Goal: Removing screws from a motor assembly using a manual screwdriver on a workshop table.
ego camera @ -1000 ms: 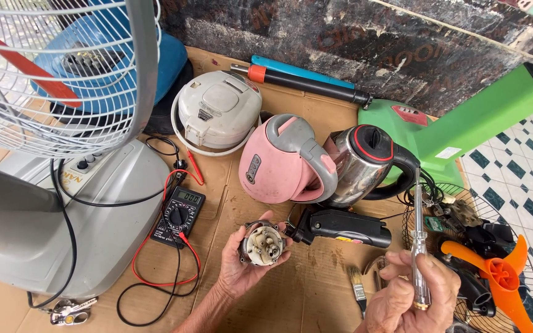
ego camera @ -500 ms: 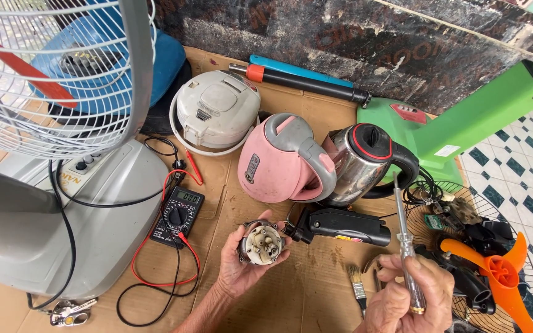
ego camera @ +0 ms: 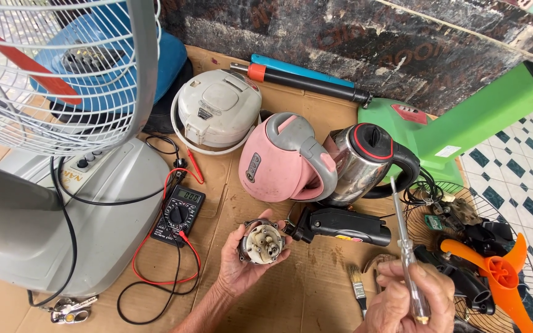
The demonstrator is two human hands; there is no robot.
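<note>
- Grey fan (ego camera: 63, 203) fills the left side, w/ its white grille (ego camera: 50, 68) up top; the work sits on cardboard (ego camera: 316, 290) in front of it.
- Pink kettle (ego camera: 285, 160) and steel kettle (ego camera: 362, 163) lie just above the hands; meter (ego camera: 179, 214) w/ red and black leads is left of them, black tool (ego camera: 340, 225) and small brush (ego camera: 358, 288) between the hands.
- Left hand (ego camera: 245, 268) is closed around a small round motor part (ego camera: 261, 242), held low-centre above the cardboard, open face up toward the camera. Its axis runs roughly along the view line, so no clear long side shows.
- Right hand (ego camera: 408, 299) is wrapped round the clear handle of a screwdriver (ego camera: 407, 250); shaft runs long, tip up and slightly left, well apart from the part.
- Judgement: swing the tip down to the part's face, keep the left hand steady, seat the tip square before turning, light pressure so it doesn't slip into the palm.
</note>
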